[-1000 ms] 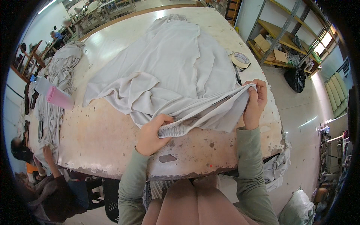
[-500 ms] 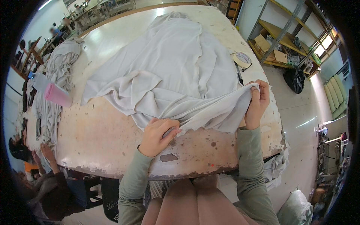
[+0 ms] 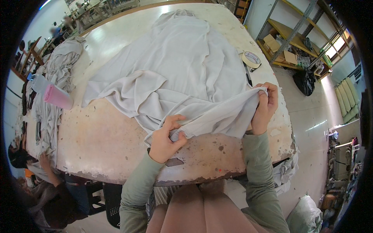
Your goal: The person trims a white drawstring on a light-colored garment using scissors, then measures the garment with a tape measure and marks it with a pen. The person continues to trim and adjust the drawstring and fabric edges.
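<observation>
A large light grey cloth [image 3: 182, 58] lies spread in loose folds over the worn table. At its right near end, my right hand [image 3: 266, 108] pinches the cloth's edge between thumb and fingertips, lifting it a little. My left hand [image 3: 165, 139] is at the near edge of the same cloth, its fingers curled over gathered fabric and the thumb slightly apart from the index finger. Between the two hands the edge runs in a slanting stretch with soft folds. What lies under the left fingers is partly hidden.
A roll of tape [image 3: 251, 60] and a dark pen-like item [image 3: 248, 75] lie near the table's right edge. At left stand a pink container [image 3: 58, 97] and heaped grey cloth [image 3: 64, 58]. Another person's arm [image 3: 48, 167] reaches in at lower left. Metal shelves [image 3: 289, 31] stand at right.
My left hand has shifted slightly, its fingers now reaching further over the cloth, with thumb and index wider apart. The right hand keeps its pinch. The other person's hands at left have moved.
</observation>
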{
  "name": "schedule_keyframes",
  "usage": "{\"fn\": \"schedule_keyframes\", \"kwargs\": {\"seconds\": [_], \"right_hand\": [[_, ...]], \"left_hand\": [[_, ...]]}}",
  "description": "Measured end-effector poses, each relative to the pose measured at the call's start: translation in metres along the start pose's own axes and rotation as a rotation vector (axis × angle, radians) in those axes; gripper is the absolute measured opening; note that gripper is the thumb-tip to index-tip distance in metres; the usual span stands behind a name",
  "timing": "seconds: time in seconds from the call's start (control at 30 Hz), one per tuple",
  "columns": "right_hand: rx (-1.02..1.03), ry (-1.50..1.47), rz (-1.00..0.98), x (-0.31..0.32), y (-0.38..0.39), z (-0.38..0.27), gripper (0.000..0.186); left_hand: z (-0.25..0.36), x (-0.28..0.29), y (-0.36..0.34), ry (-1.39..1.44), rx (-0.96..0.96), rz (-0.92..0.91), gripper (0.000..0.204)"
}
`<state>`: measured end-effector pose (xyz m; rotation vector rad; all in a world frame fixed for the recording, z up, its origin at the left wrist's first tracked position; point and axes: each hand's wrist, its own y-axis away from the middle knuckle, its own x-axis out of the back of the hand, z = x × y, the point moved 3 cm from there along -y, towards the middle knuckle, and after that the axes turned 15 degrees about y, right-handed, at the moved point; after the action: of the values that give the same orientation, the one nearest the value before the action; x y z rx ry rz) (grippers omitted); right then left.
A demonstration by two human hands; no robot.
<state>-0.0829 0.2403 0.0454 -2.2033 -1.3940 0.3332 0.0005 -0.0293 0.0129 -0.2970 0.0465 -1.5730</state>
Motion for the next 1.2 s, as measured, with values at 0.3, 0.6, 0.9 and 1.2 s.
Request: {"fn": "schedule_keyframes", "kwargs": {"seconds": [0.3,0.6,0.9,1.2], "right_hand": [[0.076,-0.018,0.015,0.001,0.002,-0.003,0.013],[-0.024,-0.143,0.272,0.025,-0.023,0.024,0.010],[0.002,0.187,0.088,0.021,-0.017,0.022,0.016],[-0.014,0.048,-0.853,-0.062,0.067,-0.007,0.023]], "left_hand": [[0.009,0.002,-0.001,-0.162,-0.329,-0.013,0.019],[0.000,0.030,-0.001,-0.428,-0.356,-0.132,0.023],[0.005,0.102,0.006,-0.495,-0.264,0.241,0.027],[0.025,0.019,-0.028,-0.318,-0.335,-0.126,0.046]]}}
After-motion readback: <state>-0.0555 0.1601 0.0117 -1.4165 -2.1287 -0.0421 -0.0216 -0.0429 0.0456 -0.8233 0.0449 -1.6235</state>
